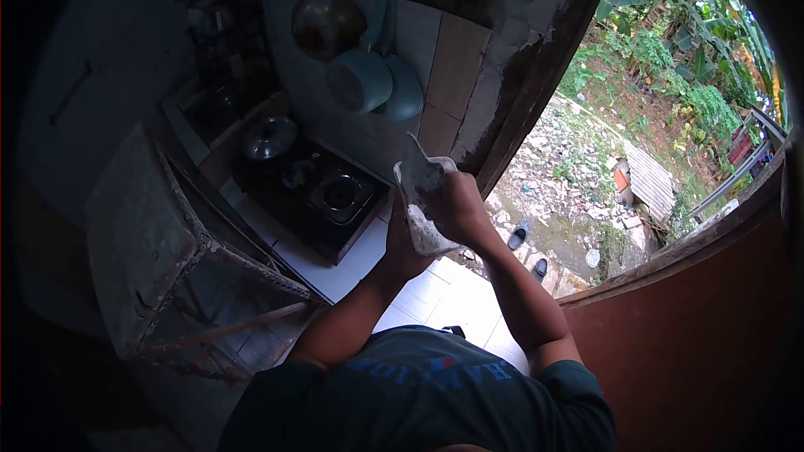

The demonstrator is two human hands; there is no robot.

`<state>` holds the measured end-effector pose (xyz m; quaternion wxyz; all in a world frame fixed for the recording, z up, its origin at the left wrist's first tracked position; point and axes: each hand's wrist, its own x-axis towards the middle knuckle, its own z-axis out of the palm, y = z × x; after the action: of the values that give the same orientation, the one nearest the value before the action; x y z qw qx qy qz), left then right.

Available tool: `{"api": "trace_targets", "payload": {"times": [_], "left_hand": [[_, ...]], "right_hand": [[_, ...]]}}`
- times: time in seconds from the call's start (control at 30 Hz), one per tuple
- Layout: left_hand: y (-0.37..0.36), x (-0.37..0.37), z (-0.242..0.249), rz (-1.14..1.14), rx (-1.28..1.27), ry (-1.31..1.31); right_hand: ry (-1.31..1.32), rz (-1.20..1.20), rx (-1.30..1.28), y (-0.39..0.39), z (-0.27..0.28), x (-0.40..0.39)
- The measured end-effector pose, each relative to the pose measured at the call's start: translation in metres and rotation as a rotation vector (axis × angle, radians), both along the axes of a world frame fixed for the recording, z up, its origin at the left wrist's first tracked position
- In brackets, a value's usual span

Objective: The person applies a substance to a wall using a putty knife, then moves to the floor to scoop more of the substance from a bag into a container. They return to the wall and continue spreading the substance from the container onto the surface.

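In front of my chest I hold a whitish container (425, 236) with an uneven rim and pale residue on it. My left hand (405, 244) is closed around its left side. My right hand (459, 208) is in a fist at the container's mouth, gripping a flat grey scraper (415, 159) whose blade points up and away from me. The handle is hidden in the fist. What lies deep inside the container is too dark to make out.
A gas stove (335, 192) with a lidded pot (270, 137) stands ahead on the tiled counter. Pans (360, 81) hang on the wall. At left is a worn table (142, 234). The doorway at right opens onto rubble (569, 167) and sandals (517, 238).
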<state>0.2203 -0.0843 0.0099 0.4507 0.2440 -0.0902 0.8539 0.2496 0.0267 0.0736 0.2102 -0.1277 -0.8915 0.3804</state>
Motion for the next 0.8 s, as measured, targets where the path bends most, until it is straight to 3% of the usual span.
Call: {"api": "trace_targets", "payload": {"times": [0.07,0.1,0.17,0.3,0.4,0.47,0.53,0.57,0.67,0.7,0.73,0.8], "left_hand": [[0.003,-0.002,-0.006,0.137,-0.116,0.182],[0.005,-0.011,-0.015,0.016,-0.247,0.148],[0.010,-0.013,-0.024,-0.011,-0.293,0.093],[0.020,-0.017,-0.023,-0.041,-0.285,0.094],[0.022,-0.009,-0.008,-0.047,-0.234,0.116],[0.021,-0.002,0.000,-0.067,-0.232,0.081],[0.019,0.004,0.003,0.222,-0.229,0.499],[0.016,0.008,0.007,0.097,-0.297,0.350],[0.019,0.017,0.021,0.020,-0.320,0.370],[0.025,0.013,0.011,-0.123,-0.314,0.231],[0.024,0.016,0.009,-0.128,-0.316,0.230],[0.023,0.023,0.007,0.644,-0.525,0.991]], "right_hand": [[0.122,0.046,0.041,-0.005,0.009,0.010],[0.034,0.099,0.055,-0.004,0.018,0.017],[-0.190,0.147,0.098,0.003,0.028,0.029],[-0.132,0.340,0.198,0.023,0.045,0.049],[-0.263,0.187,0.187,0.038,0.065,0.053],[-0.076,0.113,0.221,0.043,0.074,0.055],[-0.020,0.047,0.182,0.055,0.065,0.049],[-0.019,0.042,0.179,0.056,0.059,0.049],[0.065,-0.007,0.175,0.044,0.043,0.045],[0.071,-0.024,0.176,0.037,0.040,0.046],[0.076,-0.040,0.178,0.030,0.038,0.048],[0.059,-0.012,0.171,0.022,0.040,0.052]]}}
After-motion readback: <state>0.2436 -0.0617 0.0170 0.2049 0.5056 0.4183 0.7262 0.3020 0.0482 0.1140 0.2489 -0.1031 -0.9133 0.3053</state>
